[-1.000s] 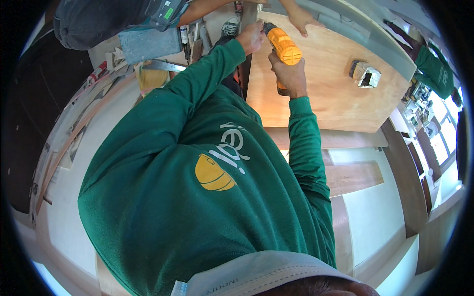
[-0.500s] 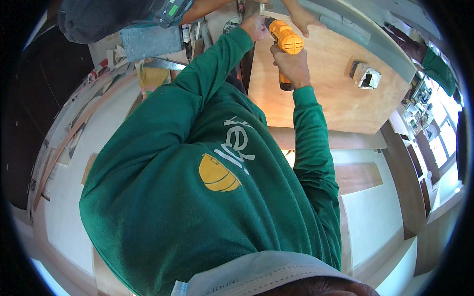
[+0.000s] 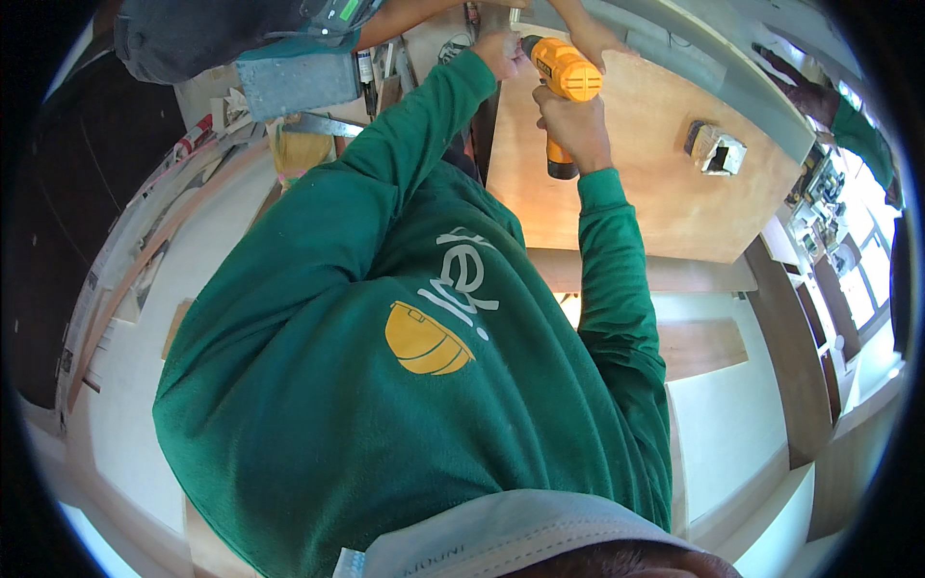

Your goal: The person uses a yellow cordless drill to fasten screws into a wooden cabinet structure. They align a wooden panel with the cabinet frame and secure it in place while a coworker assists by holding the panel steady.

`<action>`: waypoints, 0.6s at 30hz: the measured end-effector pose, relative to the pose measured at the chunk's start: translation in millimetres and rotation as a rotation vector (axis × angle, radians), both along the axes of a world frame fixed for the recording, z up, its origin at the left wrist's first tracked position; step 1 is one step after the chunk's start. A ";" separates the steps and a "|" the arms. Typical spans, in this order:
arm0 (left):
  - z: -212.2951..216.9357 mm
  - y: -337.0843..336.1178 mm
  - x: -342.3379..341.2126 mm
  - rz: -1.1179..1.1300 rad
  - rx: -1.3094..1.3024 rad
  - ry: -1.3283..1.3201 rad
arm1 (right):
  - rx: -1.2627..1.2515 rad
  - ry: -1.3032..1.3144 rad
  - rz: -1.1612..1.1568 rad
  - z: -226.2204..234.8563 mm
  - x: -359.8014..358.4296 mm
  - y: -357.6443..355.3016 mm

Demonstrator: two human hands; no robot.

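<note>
My right hand (image 3: 582,127) is wrapped round the grip of an orange cordless drill (image 3: 568,73), whose black chuck points to the upper left. At the chuck, near the left edge of the wooden board (image 3: 636,183), is my left hand (image 3: 501,54). Its fingers are closed together, and what they hold, if anything, is too small to make out. A co-worker's hand (image 3: 599,40) rests on the far edge of the board, just beyond the drill. On the right part of the board lies a small open box (image 3: 721,154).
A co-worker in a dark cap (image 3: 193,39) leans in at the upper left. Near there are a blue-grey bin (image 3: 299,85), a wide brush (image 3: 299,149) and a handsaw (image 3: 326,125). Wood strips (image 3: 145,241) lie left. A wooden shelf unit (image 3: 795,337) stands right.
My right hand and the drill have shifted slightly to the right, the drill turning a little. The co-worker's hand has moved slightly. My left hand stays at the chuck.
</note>
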State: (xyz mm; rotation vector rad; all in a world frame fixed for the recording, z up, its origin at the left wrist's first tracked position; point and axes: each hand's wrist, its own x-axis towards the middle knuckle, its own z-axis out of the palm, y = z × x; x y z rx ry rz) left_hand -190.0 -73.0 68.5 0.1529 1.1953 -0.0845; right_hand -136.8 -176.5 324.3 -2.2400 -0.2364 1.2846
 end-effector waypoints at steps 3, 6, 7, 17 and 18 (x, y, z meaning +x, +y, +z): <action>12.3 -2.7 -2.3 -0.048 -0.019 -0.010 | -0.005 0.014 -0.008 -2.4 -0.8 -1.8; 6.5 -0.1 4.1 -0.114 0.006 0.018 | -0.006 0.022 0.008 -4.1 0.8 -0.6; 4.9 -0.9 0.8 -0.110 0.003 0.010 | -0.005 0.028 0.019 -4.1 1.1 0.0; -56.5 3.1 -16.6 -0.311 0.210 -0.209 | -0.005 -0.015 0.008 -7.9 -7.4 0.7; -65.9 1.0 -13.7 -0.313 0.210 -0.210 | -0.018 -0.002 -0.004 -11.6 -6.4 0.5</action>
